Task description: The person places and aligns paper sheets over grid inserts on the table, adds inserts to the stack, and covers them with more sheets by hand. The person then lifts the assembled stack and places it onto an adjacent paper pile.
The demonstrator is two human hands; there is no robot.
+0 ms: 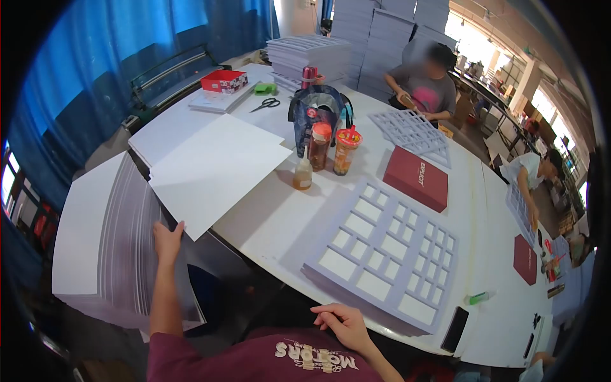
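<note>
While white sheet (216,175) is ahead-right of nearer left hand (167,243), pinch can't be confirmed. Right hand (344,326) is seen curled, closure unclear.

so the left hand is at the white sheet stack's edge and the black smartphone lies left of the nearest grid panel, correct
No: the head view shows the black smartphone right of the nearest grid panel, not left. The left hand is at the edge of the white sheet stack.
</note>
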